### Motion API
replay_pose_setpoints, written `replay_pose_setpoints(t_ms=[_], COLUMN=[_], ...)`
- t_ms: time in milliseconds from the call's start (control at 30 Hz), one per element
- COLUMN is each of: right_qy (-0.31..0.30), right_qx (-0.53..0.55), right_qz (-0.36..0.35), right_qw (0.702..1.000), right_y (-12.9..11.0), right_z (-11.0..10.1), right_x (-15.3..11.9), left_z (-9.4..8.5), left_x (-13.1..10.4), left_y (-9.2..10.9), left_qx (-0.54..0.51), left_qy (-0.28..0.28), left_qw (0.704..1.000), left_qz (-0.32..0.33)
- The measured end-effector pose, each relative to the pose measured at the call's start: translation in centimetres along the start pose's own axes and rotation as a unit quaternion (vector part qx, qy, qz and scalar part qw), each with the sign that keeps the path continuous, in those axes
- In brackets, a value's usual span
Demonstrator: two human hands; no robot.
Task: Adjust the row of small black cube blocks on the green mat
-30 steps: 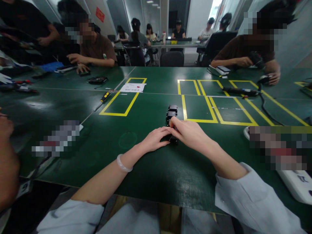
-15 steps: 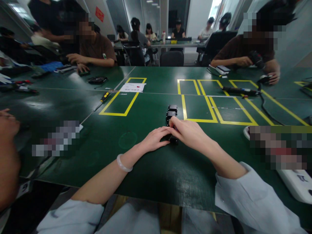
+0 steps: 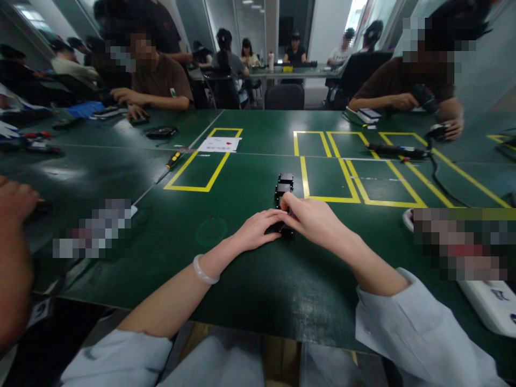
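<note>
A row of small black blocks (image 3: 284, 188), joined like a segmented strip, lies on the green table (image 3: 242, 290) and points away from me. What exactly it is I cannot make out. My left hand (image 3: 258, 231), with a pale bracelet on the wrist, grips its near part from the left, thumb nearest me. Over the middle of the strip, my right hand (image 3: 312, 217) is closed in a pinch, its fingertips meeting those of the left. Whatever sits between the right fingertips is hidden.
Yellow tape rectangles (image 3: 331, 200) mark the table. A yellow-black screwdriver (image 3: 172, 160) and a paper sheet (image 3: 221, 144) lie ahead left, a black cylindrical tool (image 3: 397, 151) ahead right. White power strips, partly blurred, lie on both sides. Other people sit across and at left.
My hands and the black strip look almost unmoved. In the background at left, a standing person has shifted to the right. The neighbour's hand at the left edge has moved slightly.
</note>
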State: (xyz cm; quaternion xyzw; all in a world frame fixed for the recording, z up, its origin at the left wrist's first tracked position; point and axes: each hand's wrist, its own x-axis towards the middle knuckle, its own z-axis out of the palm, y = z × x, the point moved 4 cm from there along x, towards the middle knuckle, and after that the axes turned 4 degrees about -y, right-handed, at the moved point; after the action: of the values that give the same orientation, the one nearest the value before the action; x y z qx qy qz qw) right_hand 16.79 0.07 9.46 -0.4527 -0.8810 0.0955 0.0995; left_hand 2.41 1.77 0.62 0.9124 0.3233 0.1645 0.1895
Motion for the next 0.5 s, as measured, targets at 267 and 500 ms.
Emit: replay_pose_setpoints(t_ms=[267,500], right_qy=[0.004,0.005], right_qx=[0.013,-0.003], right_qz=[-0.017,0.004], right_qw=[1.0,1.0], right_y=[-0.13,-0.01], right_z=[-0.13,-0.03], right_x=[-0.17,0.0], left_z=[0.06,-0.03], left_x=[-0.03,0.02], left_y=[-0.08,-0.01], left_qx=[0.007,-0.011], left_qy=[0.003,-0.004], left_qw=[1.0,1.0], left_qz=[-0.004,-0.002])
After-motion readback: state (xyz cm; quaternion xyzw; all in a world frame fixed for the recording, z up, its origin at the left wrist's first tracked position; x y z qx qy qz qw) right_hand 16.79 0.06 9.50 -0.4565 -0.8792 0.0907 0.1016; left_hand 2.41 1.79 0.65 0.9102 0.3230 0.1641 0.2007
